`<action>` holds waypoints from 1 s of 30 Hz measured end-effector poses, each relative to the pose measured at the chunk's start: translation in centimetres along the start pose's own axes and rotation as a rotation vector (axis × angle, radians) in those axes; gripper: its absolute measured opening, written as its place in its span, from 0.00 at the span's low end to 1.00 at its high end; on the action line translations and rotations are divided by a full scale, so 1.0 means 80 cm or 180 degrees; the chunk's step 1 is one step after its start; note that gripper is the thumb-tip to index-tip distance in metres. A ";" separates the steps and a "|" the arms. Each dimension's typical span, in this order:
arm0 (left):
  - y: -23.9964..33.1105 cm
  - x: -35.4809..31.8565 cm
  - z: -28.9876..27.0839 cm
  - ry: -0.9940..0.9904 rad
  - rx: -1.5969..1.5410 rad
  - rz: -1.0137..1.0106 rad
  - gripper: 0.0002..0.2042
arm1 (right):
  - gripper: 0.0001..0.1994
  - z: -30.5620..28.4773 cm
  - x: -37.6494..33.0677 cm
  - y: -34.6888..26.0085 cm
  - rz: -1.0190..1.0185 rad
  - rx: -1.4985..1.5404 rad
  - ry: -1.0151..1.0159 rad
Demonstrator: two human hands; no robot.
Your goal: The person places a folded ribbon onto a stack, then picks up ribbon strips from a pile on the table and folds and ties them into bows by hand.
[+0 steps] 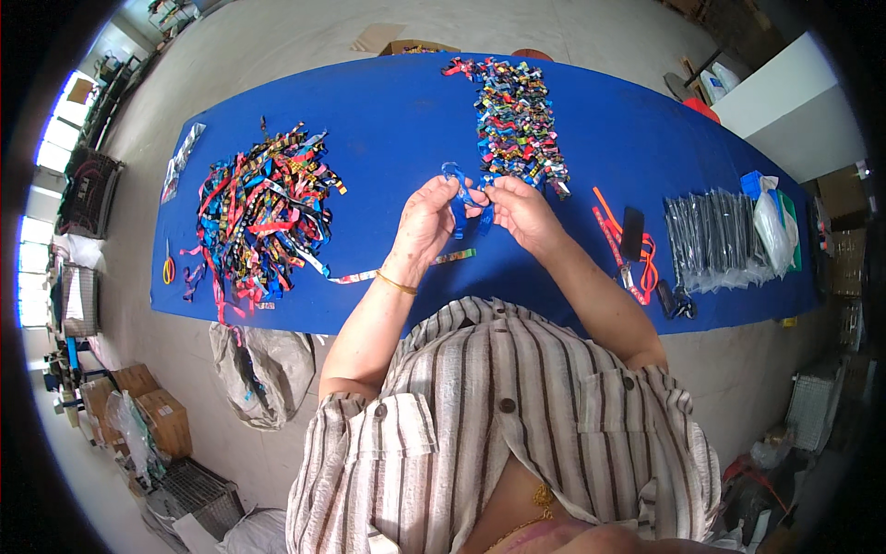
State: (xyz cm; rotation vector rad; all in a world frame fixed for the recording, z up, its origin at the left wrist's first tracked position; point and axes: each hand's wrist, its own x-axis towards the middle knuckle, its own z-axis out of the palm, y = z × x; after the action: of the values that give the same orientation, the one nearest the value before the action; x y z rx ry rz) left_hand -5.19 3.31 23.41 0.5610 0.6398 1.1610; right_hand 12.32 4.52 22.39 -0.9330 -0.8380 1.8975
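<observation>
Over the middle of the table, a shiny blue strap (460, 205) is looped between my two hands. My left hand (426, 220) pinches it between thumb and fingers, its upper loop standing above the fingertips. My right hand (528, 214) is closed on another part of the same blue strap, close beside the left; the fingertips cover part of it. Just beyond my right hand lies a neat stack of folded, many-coloured straps (519, 120). A tangled heap of loose printed straps (263, 217) spreads to the left, and one long strap (355, 276) trails under my left wrist.
The blue tabletop (397, 111) carries yellow-handled scissors (169, 270) at far left and a clear packet (183, 162) behind. At right are an orange lanyard (649, 268), a black flat case (632, 233) and plastic-wrapped black packs (720, 240). A grey sack (263, 379) hangs below the front edge.
</observation>
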 end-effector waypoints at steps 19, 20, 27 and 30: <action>0.021 -0.014 -0.048 0.0259 0.1202 0.0250 0.06 | 0.18 0.061 -0.015 0.005 -0.1237 -0.2178 0.0183; 0.025 -0.018 -0.049 0.0263 0.1556 0.0202 0.05 | 0.18 0.062 -0.015 0.004 -0.1243 -0.2184 0.0188; 0.035 -0.028 -0.060 -0.0346 0.1964 0.0062 0.07 | 0.18 0.073 -0.009 -0.001 -0.1046 -0.2485 -0.0112; 0.041 -0.030 -0.066 -0.0646 0.2026 -0.0030 0.09 | 0.18 0.076 -0.006 -0.002 -0.0840 -0.2664 -0.0243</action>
State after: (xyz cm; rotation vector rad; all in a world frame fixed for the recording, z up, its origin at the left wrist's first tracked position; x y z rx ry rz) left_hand -11.70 2.40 22.42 1.1965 0.8348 0.8632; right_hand 7.44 3.00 25.71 -1.1502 -1.7723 1.3433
